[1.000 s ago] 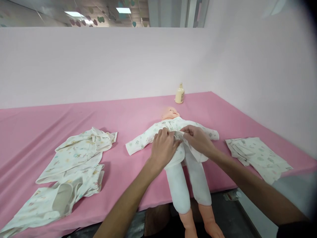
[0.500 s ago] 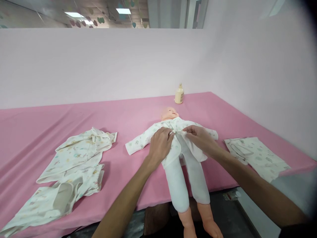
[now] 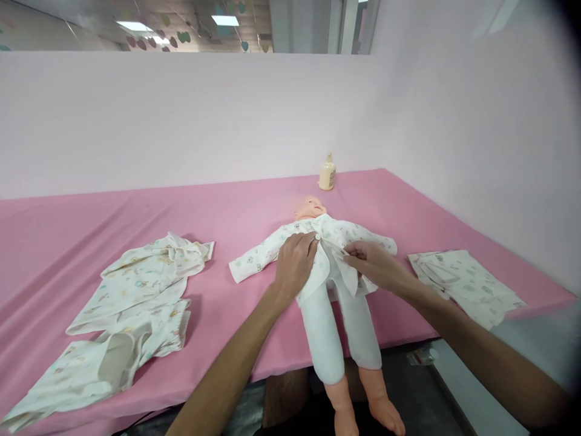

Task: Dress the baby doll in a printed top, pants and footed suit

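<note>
A baby doll (image 3: 310, 208) lies on its back, head toward the wall, its bare feet past the near edge of the pink-covered table. It wears a white printed baby jacket (image 3: 258, 251) with long sleeves spread out; its legs are white cloth. At the chest, my left hand (image 3: 295, 257) is closed, pinching the jacket's front edge near the fastening. Slightly lower and to the right, my right hand (image 3: 370, 261) pinches the other front flap, which hangs from its fingers. The jacket's front gapes below the chest. Finer details of the fastening are too small to tell.
Printed baby clothes (image 3: 140, 284) lie spread on the left of the pink table cover (image 3: 236, 212). A folded printed garment (image 3: 467, 283) rests at the right edge. A cream pump bottle (image 3: 327, 173) stands behind the doll's head, near the white wall (image 3: 190, 115).
My right hand has moved a little down and right from the chest fastening, drawing the jacket flap along. My left hand stays in nearly the same place.
</note>
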Available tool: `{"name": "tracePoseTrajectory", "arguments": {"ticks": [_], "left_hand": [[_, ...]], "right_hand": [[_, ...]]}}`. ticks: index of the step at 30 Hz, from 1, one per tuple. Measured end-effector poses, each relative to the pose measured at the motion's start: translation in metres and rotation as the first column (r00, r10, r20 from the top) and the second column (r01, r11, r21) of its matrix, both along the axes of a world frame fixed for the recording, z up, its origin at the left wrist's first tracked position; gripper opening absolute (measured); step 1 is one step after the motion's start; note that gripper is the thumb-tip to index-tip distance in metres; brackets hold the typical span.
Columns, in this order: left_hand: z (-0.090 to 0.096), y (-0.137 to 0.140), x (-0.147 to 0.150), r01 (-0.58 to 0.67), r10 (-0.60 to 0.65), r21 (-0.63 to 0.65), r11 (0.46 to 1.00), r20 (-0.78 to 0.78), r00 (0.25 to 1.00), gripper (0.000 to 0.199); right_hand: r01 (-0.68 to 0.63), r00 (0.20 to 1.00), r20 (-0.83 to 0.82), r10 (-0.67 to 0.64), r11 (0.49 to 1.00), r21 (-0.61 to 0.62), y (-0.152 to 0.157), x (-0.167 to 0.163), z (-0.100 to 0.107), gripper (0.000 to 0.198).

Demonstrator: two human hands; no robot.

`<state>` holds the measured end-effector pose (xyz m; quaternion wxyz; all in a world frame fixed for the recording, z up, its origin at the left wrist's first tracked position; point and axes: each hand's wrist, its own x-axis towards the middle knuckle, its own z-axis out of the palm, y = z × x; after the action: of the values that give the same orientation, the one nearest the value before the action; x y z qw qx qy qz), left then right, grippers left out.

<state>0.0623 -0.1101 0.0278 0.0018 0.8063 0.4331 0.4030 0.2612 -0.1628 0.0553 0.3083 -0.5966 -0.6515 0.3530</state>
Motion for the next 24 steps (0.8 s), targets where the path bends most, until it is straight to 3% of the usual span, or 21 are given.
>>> {"name": "tracePoseTrajectory", "arguments": {"ticks": [6, 10, 15, 24], "left_hand": [[-0.008, 0.002, 0.002, 0.041, -0.003, 0.228, 0.973, -0.162, 0.987, 0.021], [-0.011, 0.004, 0.005, 0.1, -0.007, 0.342, 0.934, -0.263, 0.965, 0.021], [-0.01, 0.003, 0.007, 0.122, -0.004, 0.401, 0.908, -0.281, 0.96, 0.018], [-0.016, 0.005, 0.006, 0.086, 0.005, 0.368, 0.926, -0.241, 0.97, 0.024]], "right_hand": [[0.035, 0.999, -0.002, -0.035, 0.999, -0.017, -0.004, 0.006, -0.002, 0.028], [0.096, 0.99, -0.104, -0.094, 0.995, 0.009, -0.006, -0.001, 0.003, 0.029], [0.164, 0.963, -0.224, -0.151, 0.986, 0.042, -0.007, -0.019, 0.008, 0.031], [0.229, 0.95, -0.23, -0.21, 0.971, 0.061, -0.006, -0.02, 0.002, 0.029]]}}
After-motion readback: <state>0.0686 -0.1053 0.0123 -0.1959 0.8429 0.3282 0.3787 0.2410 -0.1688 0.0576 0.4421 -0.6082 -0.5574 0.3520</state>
